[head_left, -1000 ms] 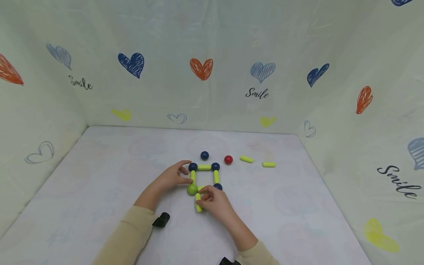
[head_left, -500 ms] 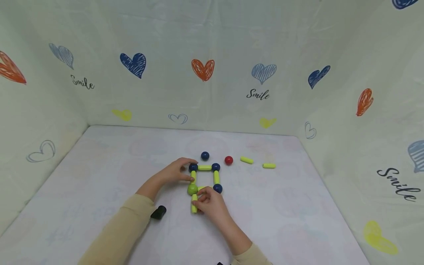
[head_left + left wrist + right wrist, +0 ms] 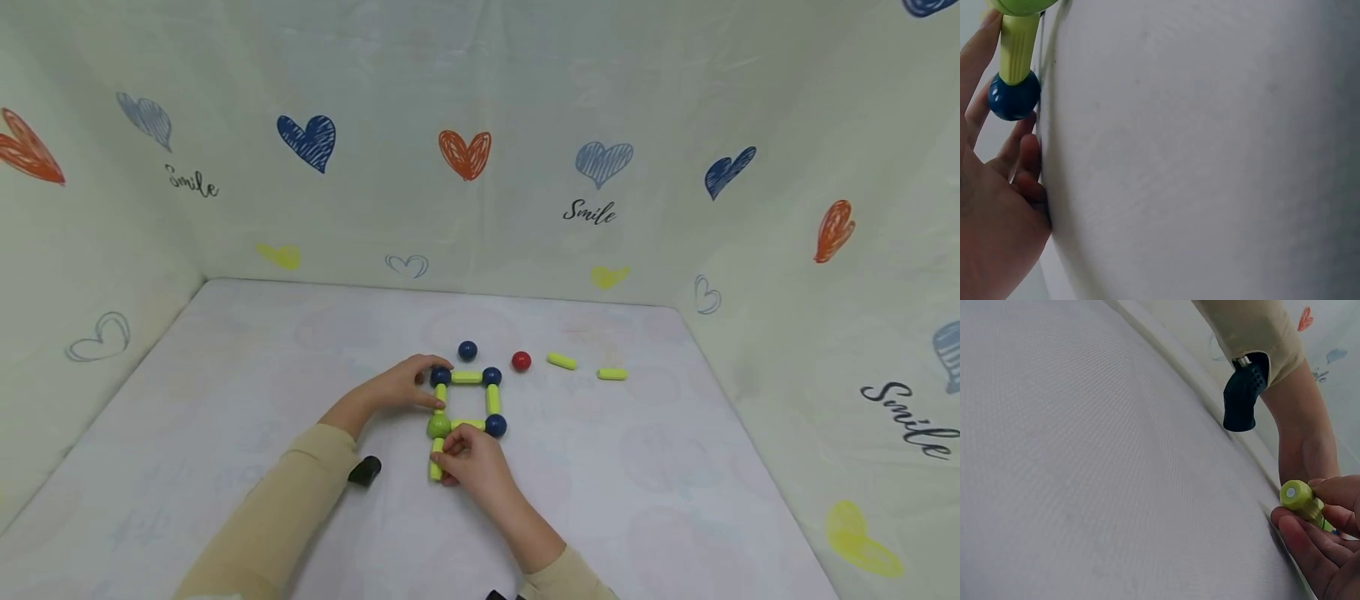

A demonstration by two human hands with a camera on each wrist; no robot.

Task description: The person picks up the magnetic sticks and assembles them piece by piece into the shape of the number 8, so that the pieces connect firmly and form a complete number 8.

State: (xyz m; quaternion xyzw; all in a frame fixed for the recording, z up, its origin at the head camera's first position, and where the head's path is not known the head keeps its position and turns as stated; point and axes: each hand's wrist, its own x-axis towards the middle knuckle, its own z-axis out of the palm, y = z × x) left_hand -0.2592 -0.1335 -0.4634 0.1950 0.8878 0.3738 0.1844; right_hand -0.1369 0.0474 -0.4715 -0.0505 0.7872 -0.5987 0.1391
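Note:
A square of yellow-green magnetic rods and balls lies on the table, with blue balls at three corners and a green ball (image 3: 438, 427) at the near left. My left hand (image 3: 397, 387) holds its left side, fingers at the far-left blue ball (image 3: 1014, 97) and thumb against the left rod (image 3: 1019, 50). Between thumb and fingers, my right hand (image 3: 476, 458) pinches another yellow-green magnetic rod (image 3: 436, 460). That rod points toward me from the green ball, its far end at or against it. Its round near end with a grey disc shows in the right wrist view.
Behind the square lie a loose blue ball (image 3: 467, 351) and a red ball (image 3: 521, 361). Farther right are two loose yellow-green rods, one slanted (image 3: 562, 361) and one level (image 3: 612, 374). A cloth wall with printed hearts rises behind the table (image 3: 637, 483).
My right hand has brought its rod leftward, from slanting beside the green ball to in line below it. The left fingers have shifted slightly over the far-left blue ball.

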